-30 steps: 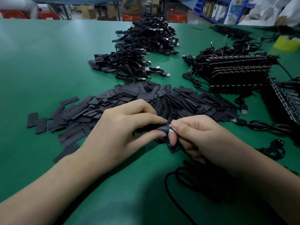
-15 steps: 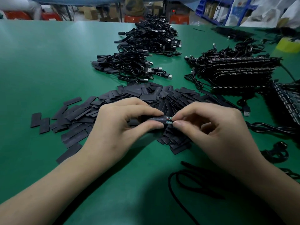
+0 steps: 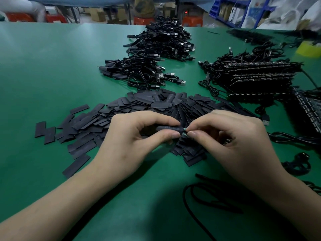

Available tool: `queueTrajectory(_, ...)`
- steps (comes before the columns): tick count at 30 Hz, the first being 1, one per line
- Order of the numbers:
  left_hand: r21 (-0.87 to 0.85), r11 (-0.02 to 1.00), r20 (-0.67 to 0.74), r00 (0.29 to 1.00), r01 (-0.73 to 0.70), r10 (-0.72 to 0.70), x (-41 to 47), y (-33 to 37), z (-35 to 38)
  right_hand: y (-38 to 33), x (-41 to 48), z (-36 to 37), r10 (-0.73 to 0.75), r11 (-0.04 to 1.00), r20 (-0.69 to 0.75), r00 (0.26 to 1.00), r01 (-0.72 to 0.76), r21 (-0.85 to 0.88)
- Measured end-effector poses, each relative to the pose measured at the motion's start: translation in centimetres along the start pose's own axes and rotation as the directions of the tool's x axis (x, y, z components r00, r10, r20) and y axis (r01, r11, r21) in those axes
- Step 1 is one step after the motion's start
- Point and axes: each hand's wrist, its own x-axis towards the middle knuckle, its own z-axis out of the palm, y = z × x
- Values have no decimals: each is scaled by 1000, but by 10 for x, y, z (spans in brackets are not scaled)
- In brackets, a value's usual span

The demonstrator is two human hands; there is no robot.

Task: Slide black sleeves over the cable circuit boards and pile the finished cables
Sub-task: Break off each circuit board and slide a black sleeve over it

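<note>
two hands: left hand [image 3: 128,141], right hand [image 3: 232,141]; one held sleeve [image 3: 169,128]; two cable piles [image 3: 139,73] [image 3: 166,40]; loose sleeves [image 3: 139,105] uncountable

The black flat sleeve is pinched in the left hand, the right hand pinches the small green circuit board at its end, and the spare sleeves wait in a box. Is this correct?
No box: the head view shows the spare sleeves heaped loose on the green table. The left hand pinches the black flat sleeve, the right hand the small green circuit board.

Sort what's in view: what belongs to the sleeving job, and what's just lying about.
Job: left hand, right hand, sleeve, circuit board, loose sleeves, finished cables, bare cables.
Lying about: yellow object, orange stools, cardboard boxes.
</note>
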Motion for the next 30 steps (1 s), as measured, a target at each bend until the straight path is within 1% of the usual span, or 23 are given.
queueTrajectory(4, -38, 999, 3, 1000, 24, -24, -1, -2, 2, -1, -1, 1, -20, 999, -8, 1000, 19, -31)
queueTrajectory(11, 34, 999, -12, 1000, -20, 20, -1, 0, 5, -8, -3, 5, 30, 1000, -24, 999, -30, 7)
queueTrajectory(12, 34, 999, -24, 999, -21, 22, -1, 0, 5, -8, -3, 5, 57, 998, -28, 998, -57, 31)
queueTrajectory(14, 24, 1000, -55, 998, -21, 22, -1, 0, 5, -8, -4, 4, 170, 975, -22, 985, -165, 149)
queueTrajectory(15, 17, 1000, -70, 997, -23, 24, -1, 0, 4, -7, -4, 4, 239, 944, 0, 971, -232, 233)
queueTrajectory(17, 32, 999, -86, 995, -38, 40, -1, 0, 3, -4, -3, 3, 352, 840, 87, 932, -356, 409)
queueTrajectory(18, 57, 997, -87, 995, -51, 56, -1, 0, 2, -3, -1, 2, 384, 779, 143, 912, -404, 479)
queueTrajectory(20, 96, 993, -83, 993, -73, 81, -1, 0, 2, -1, 1, 2, 409, 683, 227, 884, -462, 566)
queueTrajectory(24, 84, 992, -67, 992, -97, 103, 0, 0, 2, 1, 4, -2, 425, 496, 391, 816, -571, 654)
queueTrajectory(27, 73, 991, -47, 992, -116, 120, 0, 0, 1, 2, 5, -3, 400, 399, 492, 773, -630, 666)
queueTrajectory(30, 85, 986, -32, 988, -145, 148, 0, 1, 0, 2, 4, -1, 378, 323, 543, 750, -656, 682)
